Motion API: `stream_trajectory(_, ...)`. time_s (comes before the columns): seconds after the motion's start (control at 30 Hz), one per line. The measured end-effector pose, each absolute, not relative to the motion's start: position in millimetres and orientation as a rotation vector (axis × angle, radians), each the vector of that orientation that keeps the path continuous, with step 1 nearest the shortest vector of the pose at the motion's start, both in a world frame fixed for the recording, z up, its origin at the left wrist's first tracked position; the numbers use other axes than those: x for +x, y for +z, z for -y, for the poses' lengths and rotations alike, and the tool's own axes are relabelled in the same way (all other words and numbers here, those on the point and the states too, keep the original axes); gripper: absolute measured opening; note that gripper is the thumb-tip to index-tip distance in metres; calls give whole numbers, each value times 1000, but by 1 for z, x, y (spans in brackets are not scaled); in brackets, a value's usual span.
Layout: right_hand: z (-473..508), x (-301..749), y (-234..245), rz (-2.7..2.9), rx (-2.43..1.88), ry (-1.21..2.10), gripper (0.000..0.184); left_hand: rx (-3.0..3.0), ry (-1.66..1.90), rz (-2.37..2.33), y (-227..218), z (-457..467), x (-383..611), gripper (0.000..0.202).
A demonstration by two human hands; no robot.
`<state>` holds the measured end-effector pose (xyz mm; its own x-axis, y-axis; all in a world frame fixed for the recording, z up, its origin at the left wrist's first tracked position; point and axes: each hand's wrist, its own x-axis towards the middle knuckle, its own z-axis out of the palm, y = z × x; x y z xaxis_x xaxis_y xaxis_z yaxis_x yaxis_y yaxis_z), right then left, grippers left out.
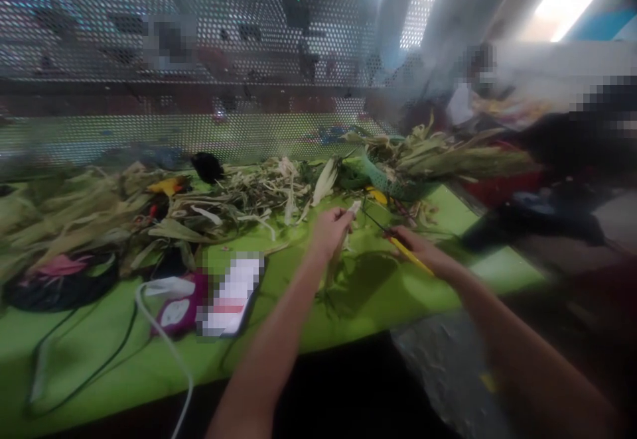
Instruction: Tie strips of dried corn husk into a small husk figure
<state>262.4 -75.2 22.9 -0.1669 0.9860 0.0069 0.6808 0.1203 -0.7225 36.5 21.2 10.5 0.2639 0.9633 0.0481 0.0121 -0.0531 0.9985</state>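
My left hand (330, 228) is closed around a pale strip of corn husk (354, 208), whose tip pokes out past the thumb and fingers. Below that hand, thin husk pieces hang toward the green table (298, 306). My right hand (414, 245) grips a slim yellow-handled tool (411, 257). Its thin dark end points up and left toward the husk, a little apart from it; blur hides its exact kind. Behind my hands a heap of dry corn husks (279, 187) spreads along the table.
A green perforated basket (393, 177) piled with husks stands at the back right. A phone (233, 296), a purple pouch (174, 310), a white cable (174, 353) and a dark round container (62, 283) lie at left. A perforated metal screen (279, 121) rises behind; people are blurred beyond.
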Motion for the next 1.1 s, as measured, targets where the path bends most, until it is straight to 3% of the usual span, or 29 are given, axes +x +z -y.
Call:
stream_trajectory(0.23, 64, 248, 18, 1917, -1519, 833, 46, 1496, 890, -960, 15, -12, 39, 20)
stream_trajectory(0.47, 64, 248, 15, 1844, -1556, 787, 42, 1556, 867, -908, 7, -18, 35, 28)
stream_trajectory(0.73, 81, 295, -5, 1999, -1971, 233, 36, 1415, 875, -856, 13, -25, 24, 27)
stream_trajectory(0.93, 94, 315, 13, 2099, -2066, -31, 38, 1575, 877, -843, 25, -24, 19, 45)
stream_trajectory(1.0, 89, 300, 30, 2065, -1971, -2, 35, 1683, 867, -831, 34, -18, 21, 57)
stream_trajectory(1.1, 74, 264, 53, 2035, -1628, 292, 35, 1807, 797, -815, 52, -7, 25, 64)
